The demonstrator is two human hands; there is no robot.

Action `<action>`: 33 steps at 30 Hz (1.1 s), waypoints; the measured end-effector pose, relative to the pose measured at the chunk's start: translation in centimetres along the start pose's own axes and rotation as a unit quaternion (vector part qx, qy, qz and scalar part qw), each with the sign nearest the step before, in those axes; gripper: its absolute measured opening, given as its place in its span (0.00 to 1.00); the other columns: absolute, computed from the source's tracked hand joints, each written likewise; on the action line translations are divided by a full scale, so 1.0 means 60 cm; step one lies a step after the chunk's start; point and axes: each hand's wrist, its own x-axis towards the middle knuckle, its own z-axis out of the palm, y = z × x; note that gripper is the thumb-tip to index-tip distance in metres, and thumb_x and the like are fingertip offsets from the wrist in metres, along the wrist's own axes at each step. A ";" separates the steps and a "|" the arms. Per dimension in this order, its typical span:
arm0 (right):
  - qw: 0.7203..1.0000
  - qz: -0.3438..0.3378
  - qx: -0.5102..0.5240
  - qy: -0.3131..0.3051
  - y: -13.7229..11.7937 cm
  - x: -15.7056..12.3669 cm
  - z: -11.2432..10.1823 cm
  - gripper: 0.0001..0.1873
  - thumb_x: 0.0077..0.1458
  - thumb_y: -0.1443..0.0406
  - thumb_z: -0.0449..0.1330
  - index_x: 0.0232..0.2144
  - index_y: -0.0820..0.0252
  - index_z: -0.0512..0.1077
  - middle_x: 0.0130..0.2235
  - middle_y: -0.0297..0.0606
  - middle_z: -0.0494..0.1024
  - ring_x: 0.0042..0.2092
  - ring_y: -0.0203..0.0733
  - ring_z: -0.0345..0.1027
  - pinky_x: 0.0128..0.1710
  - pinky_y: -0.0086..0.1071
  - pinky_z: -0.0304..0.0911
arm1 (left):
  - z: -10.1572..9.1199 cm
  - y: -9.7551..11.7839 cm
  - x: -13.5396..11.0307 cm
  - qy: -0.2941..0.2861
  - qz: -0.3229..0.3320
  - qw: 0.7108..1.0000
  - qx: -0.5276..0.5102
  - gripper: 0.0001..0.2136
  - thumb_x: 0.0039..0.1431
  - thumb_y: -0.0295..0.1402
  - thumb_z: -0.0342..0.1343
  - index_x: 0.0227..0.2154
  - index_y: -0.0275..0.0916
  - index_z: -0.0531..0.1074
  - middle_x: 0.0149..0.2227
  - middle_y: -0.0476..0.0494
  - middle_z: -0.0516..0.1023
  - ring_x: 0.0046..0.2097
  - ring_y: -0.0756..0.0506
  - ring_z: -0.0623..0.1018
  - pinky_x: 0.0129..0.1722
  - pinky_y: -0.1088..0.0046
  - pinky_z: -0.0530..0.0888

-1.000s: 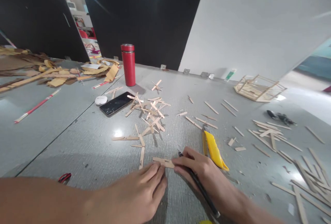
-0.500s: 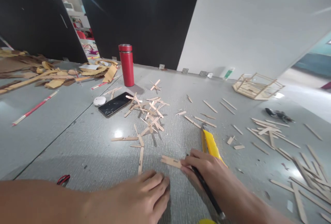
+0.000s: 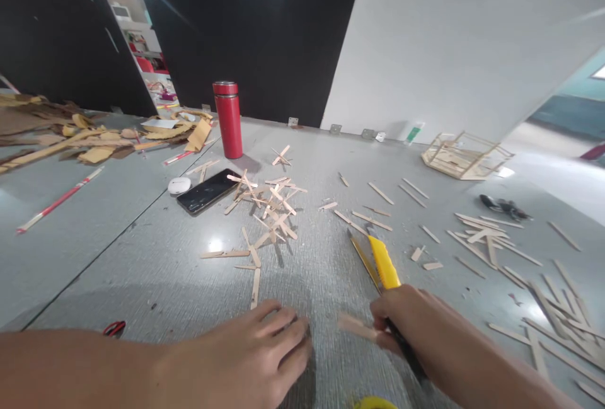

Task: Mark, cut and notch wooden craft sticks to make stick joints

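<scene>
My left hand (image 3: pixel 265 355) lies on the grey table with its fingers loosely bent and apart; nothing shows in them. My right hand (image 3: pixel 416 324) pinches a short piece of flat wooden craft stick (image 3: pixel 355 326), which is blurred. A black pen (image 3: pixel 407 352) is also held in that hand, slanting down under the palm. Just beyond the right knuckles is a yellow utility knife (image 3: pixel 385 263), its rear end hidden by the hand; I cannot tell whether they touch. Beside it lies a thin, pointed brownish strip (image 3: pixel 363 259). Several joined sticks (image 3: pixel 255 273) lie beyond my left fingers.
A heap of craft sticks (image 3: pixel 276 207) lies mid-table near a black phone (image 3: pixel 208 192), a white case (image 3: pixel 179 186) and a red flask (image 3: pixel 229 122). Loose sticks (image 3: pixel 482 232) spread at right, below a wooden stick frame (image 3: pixel 466 157). Yellow-brown scraps (image 3: pixel 99 154) fill the far left.
My right hand has moved right and toward me with the stick piece and pen. The thin strip beside the knife has swung left at its tip. My left hand stays put.
</scene>
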 end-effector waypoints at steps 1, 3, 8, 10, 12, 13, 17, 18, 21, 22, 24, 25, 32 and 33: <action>0.999 -0.008 0.018 -0.039 -0.007 -0.005 0.005 0.10 0.59 0.73 0.55 0.30 0.55 0.72 0.31 0.34 0.76 0.30 0.41 0.65 0.30 0.33 0.57 | 0.000 0.001 0.001 0.011 -0.002 1.000 -0.006 0.13 0.71 0.30 0.52 0.53 0.31 0.74 0.49 0.34 0.81 0.51 0.40 0.78 0.51 0.63 0.73; 0.993 -0.008 0.057 -0.100 -0.028 -0.005 0.016 0.12 0.63 0.74 0.53 0.37 0.54 0.73 0.37 0.34 0.77 0.34 0.40 0.68 0.34 0.32 0.60 | 0.001 0.002 0.002 0.042 -0.013 0.999 -0.023 0.12 0.71 0.27 0.52 0.52 0.30 0.74 0.45 0.36 0.81 0.47 0.42 0.79 0.50 0.64 0.74; 0.996 -0.037 0.040 -0.064 -0.074 0.039 0.029 0.16 0.70 0.71 0.52 0.31 0.58 0.76 0.35 0.38 0.75 0.32 0.41 0.70 0.33 0.33 0.59 | 0.005 0.002 0.000 0.062 -0.028 0.997 -0.031 0.10 0.70 0.27 0.52 0.49 0.31 0.75 0.42 0.38 0.81 0.45 0.42 0.78 0.50 0.63 0.74; 0.996 -0.049 0.034 -0.060 -0.076 0.051 0.031 0.17 0.71 0.71 0.50 0.32 0.58 0.76 0.36 0.39 0.75 0.32 0.40 0.70 0.32 0.33 0.59 | 0.006 0.000 -0.001 0.042 -0.018 0.999 -0.011 0.10 0.70 0.28 0.53 0.48 0.31 0.76 0.46 0.36 0.82 0.49 0.41 0.78 0.52 0.63 0.73; 0.996 -0.068 0.011 -0.047 -0.071 0.054 0.036 0.17 0.72 0.71 0.49 0.35 0.58 0.75 0.38 0.39 0.74 0.32 0.41 0.71 0.32 0.34 0.59 | 0.005 -0.002 -0.002 0.024 -0.009 1.000 0.013 0.11 0.71 0.29 0.52 0.50 0.31 0.76 0.50 0.35 0.81 0.53 0.40 0.77 0.54 0.63 0.71; 0.996 -0.078 -0.003 -0.038 -0.068 0.053 0.039 0.16 0.72 0.70 0.49 0.36 0.57 0.75 0.38 0.39 0.74 0.32 0.42 0.71 0.32 0.34 0.58 | 0.006 -0.003 -0.002 0.019 -0.006 1.000 0.024 0.13 0.72 0.30 0.51 0.51 0.31 0.75 0.53 0.35 0.80 0.54 0.41 0.77 0.55 0.63 0.71; 0.996 -0.087 -0.021 -0.017 -0.063 0.045 0.047 0.13 0.72 0.71 0.50 0.39 0.57 0.74 0.39 0.39 0.74 0.32 0.42 0.72 0.31 0.34 0.59 | 0.008 -0.003 -0.002 0.012 -0.006 0.999 0.047 0.15 0.75 0.30 0.46 0.54 0.30 0.75 0.56 0.36 0.79 0.56 0.42 0.77 0.55 0.64 0.70; 0.996 -0.084 -0.020 -0.020 -0.064 0.044 0.047 0.13 0.71 0.72 0.51 0.38 0.58 0.74 0.38 0.39 0.74 0.32 0.41 0.72 0.30 0.33 0.59 | 0.009 -0.002 -0.002 0.010 -0.004 0.999 0.047 0.16 0.75 0.31 0.45 0.53 0.30 0.75 0.55 0.36 0.80 0.56 0.42 0.77 0.55 0.64 0.71; 0.996 -0.077 -0.014 -0.034 -0.066 0.044 0.043 0.13 0.70 0.73 0.53 0.36 0.58 0.74 0.37 0.38 0.75 0.31 0.40 0.72 0.31 0.32 0.60 | 0.009 -0.002 0.000 -0.006 0.000 0.999 0.041 0.15 0.75 0.31 0.46 0.53 0.30 0.75 0.55 0.35 0.80 0.56 0.42 0.77 0.54 0.65 0.71; 0.997 -0.074 -0.009 -0.031 -0.066 0.045 0.041 0.12 0.70 0.73 0.53 0.37 0.58 0.75 0.38 0.38 0.75 0.32 0.41 0.73 0.31 0.32 0.61 | 0.009 -0.002 0.000 -0.007 0.000 0.999 0.040 0.15 0.74 0.30 0.46 0.53 0.30 0.75 0.55 0.35 0.80 0.56 0.42 0.77 0.54 0.65 0.71; 0.997 -0.067 -0.005 -0.023 -0.064 0.047 0.039 0.11 0.70 0.72 0.53 0.40 0.58 0.74 0.40 0.39 0.75 0.33 0.42 0.73 0.32 0.33 0.62 | 0.008 -0.003 0.000 -0.003 0.000 0.999 0.040 0.15 0.74 0.30 0.46 0.53 0.29 0.74 0.55 0.34 0.79 0.57 0.42 0.77 0.55 0.64 0.70; 0.998 -0.064 -0.009 -0.020 -0.063 0.048 0.038 0.11 0.70 0.72 0.53 0.41 0.58 0.75 0.40 0.40 0.75 0.33 0.43 0.73 0.32 0.34 0.62 | 0.007 -0.003 0.000 0.001 0.000 0.999 0.040 0.15 0.74 0.31 0.46 0.53 0.29 0.74 0.55 0.34 0.79 0.56 0.42 0.77 0.55 0.64 0.70; 0.998 -0.049 -0.005 -0.043 -0.069 0.051 0.036 0.14 0.71 0.71 0.52 0.38 0.58 0.76 0.38 0.39 0.75 0.33 0.43 0.74 0.32 0.34 0.62 | 0.006 -0.003 -0.001 0.000 -0.001 1.000 0.026 0.14 0.72 0.31 0.51 0.53 0.30 0.75 0.54 0.33 0.80 0.56 0.41 0.77 0.52 0.64 0.70; 0.998 -0.049 -0.001 -0.044 -0.070 0.051 0.036 0.14 0.72 0.70 0.52 0.38 0.58 0.77 0.39 0.40 0.75 0.33 0.42 0.74 0.33 0.34 0.63 | 0.007 -0.003 -0.001 0.000 0.001 1.000 0.027 0.14 0.72 0.31 0.51 0.52 0.30 0.75 0.54 0.33 0.80 0.56 0.41 0.77 0.52 0.64 0.71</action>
